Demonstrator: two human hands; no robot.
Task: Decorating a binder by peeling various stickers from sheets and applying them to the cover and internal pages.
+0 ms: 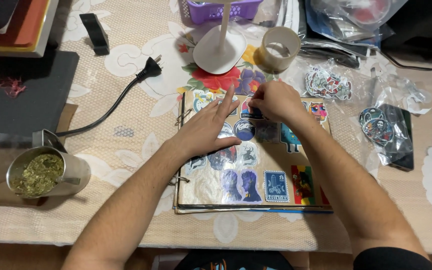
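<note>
A glossy plastic film covers the brown paper album page [256,192]; at nine o'clock stands a dull metal cup [71,172]; the lace tablecloth [121,145] looks rough.

Tan album page [211,192] covered in mostly blue stickers, plus a blue stamp-style one [276,186] and a red-yellow-green one [303,184]. Beige lace tablecloth [126,75] with red and purple flowers. Purple basket [203,10], white stand [219,49], silver cup [73,172] of greenish stuff, herbs maybe.

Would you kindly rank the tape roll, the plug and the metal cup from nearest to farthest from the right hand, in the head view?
From the right hand:
1. Tape roll, just above it.
2. Plug, upper left.
3. Metal cup, far left.
</note>
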